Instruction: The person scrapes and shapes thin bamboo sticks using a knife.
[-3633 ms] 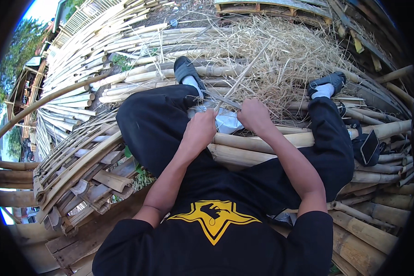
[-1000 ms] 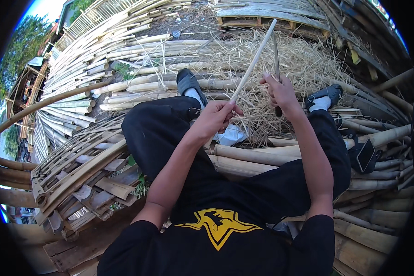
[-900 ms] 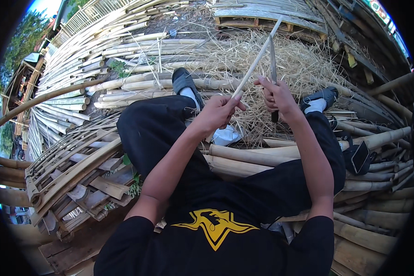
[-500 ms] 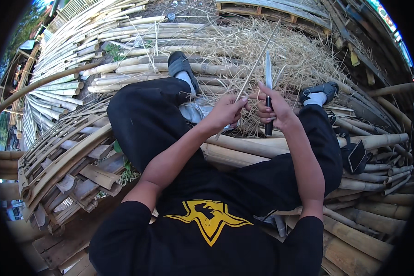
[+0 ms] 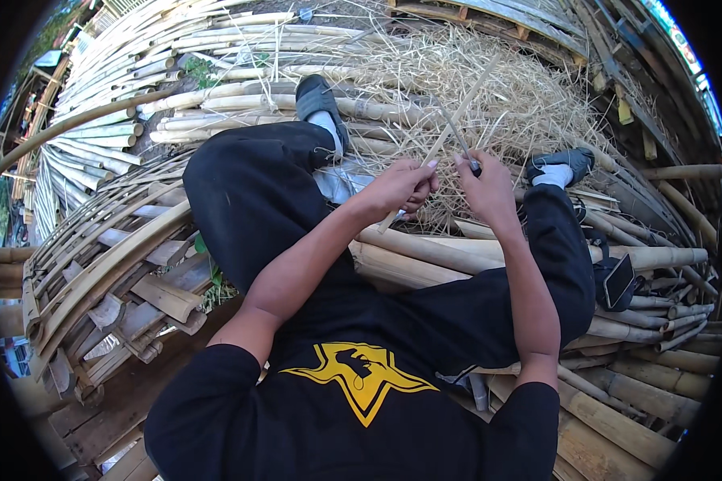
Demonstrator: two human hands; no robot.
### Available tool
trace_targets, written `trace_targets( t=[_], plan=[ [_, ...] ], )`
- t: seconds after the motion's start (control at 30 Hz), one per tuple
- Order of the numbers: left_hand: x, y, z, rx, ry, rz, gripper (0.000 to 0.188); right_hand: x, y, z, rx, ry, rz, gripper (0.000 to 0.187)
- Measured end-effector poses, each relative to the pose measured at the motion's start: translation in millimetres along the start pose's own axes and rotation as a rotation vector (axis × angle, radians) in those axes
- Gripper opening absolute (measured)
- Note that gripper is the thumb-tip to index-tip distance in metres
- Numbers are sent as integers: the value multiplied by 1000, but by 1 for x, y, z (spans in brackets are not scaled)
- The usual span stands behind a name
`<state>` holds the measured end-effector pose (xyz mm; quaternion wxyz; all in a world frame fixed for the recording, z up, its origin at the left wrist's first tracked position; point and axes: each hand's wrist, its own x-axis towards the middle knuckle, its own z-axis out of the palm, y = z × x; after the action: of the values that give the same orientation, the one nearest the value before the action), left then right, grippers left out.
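My left hand [image 5: 403,189] pinches a slender pale bamboo strip [image 5: 464,107], likely springy, best held low; my right hand [image 5: 488,185] clasps a black-handled metal knife [image 5: 455,132].

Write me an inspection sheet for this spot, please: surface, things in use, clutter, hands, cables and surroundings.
Surface: bamboo poles lie between and beyond the person's legs.
Things in use: a thin pale strip and a dark-handled knife; they look crossed, but contact cannot be told.
Clutter: loose shavings beyond the knife; a phone at the right; split bamboo piled at the left.
Fingers: left fingers closed on the strip; right fingers around the knife's handle.
Cables: nothing seen for certain.
Surroundings: a wooden pallet at the back; greenery among poles.
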<state>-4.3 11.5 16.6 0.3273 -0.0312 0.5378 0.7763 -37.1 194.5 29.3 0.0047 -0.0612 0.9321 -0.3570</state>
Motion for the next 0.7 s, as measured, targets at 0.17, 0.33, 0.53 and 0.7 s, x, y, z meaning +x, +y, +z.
trace_targets(
  t=[0.17,0.33,0.53,0.7],
  plan=[
    [-7,5,5,-56,-26,-21,41,3,-10,-9,-20,-159,83,43],
    [1,-3,-4,31,-57,-35,40,3,-5,-5,-93,-147,-22,43],
    [3,-7,3,333,120,25,43,10,2,0,-226,-210,45,44],
    [9,-16,2,933,431,305,42,16,6,10,-278,-276,119,42]
  ],
)
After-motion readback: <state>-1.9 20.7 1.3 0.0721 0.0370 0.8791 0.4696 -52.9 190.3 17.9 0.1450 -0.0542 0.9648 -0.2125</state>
